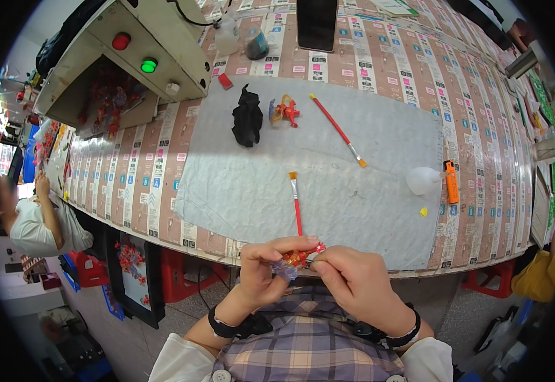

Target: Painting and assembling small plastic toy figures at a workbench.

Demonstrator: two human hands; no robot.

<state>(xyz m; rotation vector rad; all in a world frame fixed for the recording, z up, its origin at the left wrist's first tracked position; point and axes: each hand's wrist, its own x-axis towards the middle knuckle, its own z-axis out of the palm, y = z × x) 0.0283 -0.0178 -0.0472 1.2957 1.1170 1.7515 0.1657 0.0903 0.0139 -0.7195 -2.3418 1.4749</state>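
Observation:
Close to my body, at the table's front edge, my left hand [258, 270] is closed round a small red, orange and translucent blue figurine [295, 258]. My right hand [357, 275] pinches at the figurine's right side; what its fingertips hold, if anything, is too small to make out. Just beyond the hands lies a red-handled flat brush [295, 194], bristles pointing away from me. Farther off on the grey sheet [366, 210] are a second figurine [285, 113], a crumpled black cloth [247, 118] and another red brush [338, 130] lying aslant.
A beige machine [175, 60] with red and green buttons stands at the far left, figurines in its opening. An orange lighter [451, 182] lies beside a whitish rounded object [423, 181] on the right. Bottles [226, 35] and a dark phone [316, 25] stand behind. Another person [39, 223] sits left.

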